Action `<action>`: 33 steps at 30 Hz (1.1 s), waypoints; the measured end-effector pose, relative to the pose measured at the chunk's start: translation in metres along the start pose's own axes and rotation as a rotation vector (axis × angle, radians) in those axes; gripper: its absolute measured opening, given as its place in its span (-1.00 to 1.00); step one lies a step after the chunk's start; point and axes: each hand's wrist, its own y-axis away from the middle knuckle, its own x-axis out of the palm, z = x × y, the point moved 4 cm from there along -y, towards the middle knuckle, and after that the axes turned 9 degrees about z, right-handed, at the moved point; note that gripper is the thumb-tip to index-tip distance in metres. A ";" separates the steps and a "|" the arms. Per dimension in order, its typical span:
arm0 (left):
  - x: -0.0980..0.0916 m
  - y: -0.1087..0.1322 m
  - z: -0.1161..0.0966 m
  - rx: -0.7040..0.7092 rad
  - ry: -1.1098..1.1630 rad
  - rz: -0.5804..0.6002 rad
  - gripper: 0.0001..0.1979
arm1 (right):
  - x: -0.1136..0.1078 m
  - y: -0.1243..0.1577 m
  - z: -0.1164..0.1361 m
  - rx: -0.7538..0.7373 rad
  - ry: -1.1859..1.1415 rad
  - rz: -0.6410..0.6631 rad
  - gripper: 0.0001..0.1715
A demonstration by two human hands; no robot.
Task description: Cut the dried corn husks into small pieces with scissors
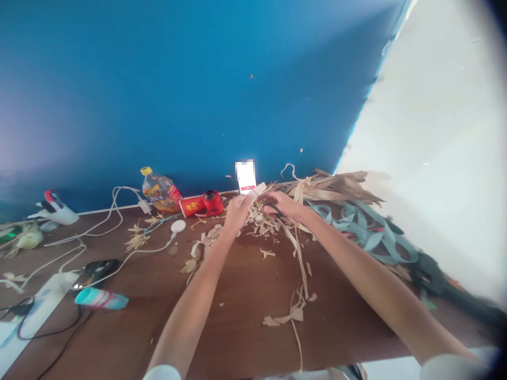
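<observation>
Towards the back of the brown table, both my hands work close together over a heap of pale dried scraps (261,226). My left hand (236,211) is closed on a flat pale strip of dried husk (258,189), whose end sticks out past the fingers. Just to its right, my right hand (285,205) is closed around what look like scissors (274,208); a dark handle shows, and the blades are mostly hidden. A lit phone (246,176) leans on the wall behind my hands. Long dry strips (303,269) trail below my right hand.
Bundled dry husks (344,187) and tangled blue-grey ribbon (368,227) lie at the right. At the left are a drink bottle (158,191), a red cup (191,206), white cables (138,253), a turquoise tube (102,299) and a power strip (31,322). A blue wall closes the back.
</observation>
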 end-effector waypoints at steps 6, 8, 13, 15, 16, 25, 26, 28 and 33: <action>-0.002 0.000 -0.003 0.015 0.032 -0.042 -0.59 | 0.005 -0.001 0.002 -0.047 -0.026 0.054 -0.47; -0.002 0.000 -0.003 0.015 0.026 -0.036 -0.61 | 0.008 -0.002 0.004 -0.065 -0.018 0.056 -0.50; 0.000 0.000 -0.003 0.012 0.033 -0.046 -0.61 | 0.010 -0.004 0.003 -0.096 -0.024 0.010 -0.55; -0.001 0.000 -0.003 0.018 0.035 -0.063 -0.60 | 0.009 -0.005 0.001 -0.100 -0.030 -0.020 -0.56; -0.001 0.000 -0.003 0.022 0.034 -0.068 -0.60 | 0.009 -0.005 0.000 -0.102 -0.028 -0.038 -0.56; -0.004 0.002 -0.003 0.003 0.071 -0.032 -0.56 | 0.010 -0.003 0.004 -0.147 0.082 -0.046 -0.55; -0.005 0.002 -0.002 0.002 0.071 -0.034 -0.56 | 0.011 -0.003 0.004 -0.146 0.095 -0.047 -0.55; -0.005 0.002 -0.002 -0.001 0.068 -0.029 -0.55 | 0.012 -0.002 0.005 -0.151 0.106 -0.043 -0.55; -0.005 0.000 0.003 -0.023 0.069 -0.018 -0.54 | 0.013 -0.004 0.001 -0.147 0.098 -0.042 -0.55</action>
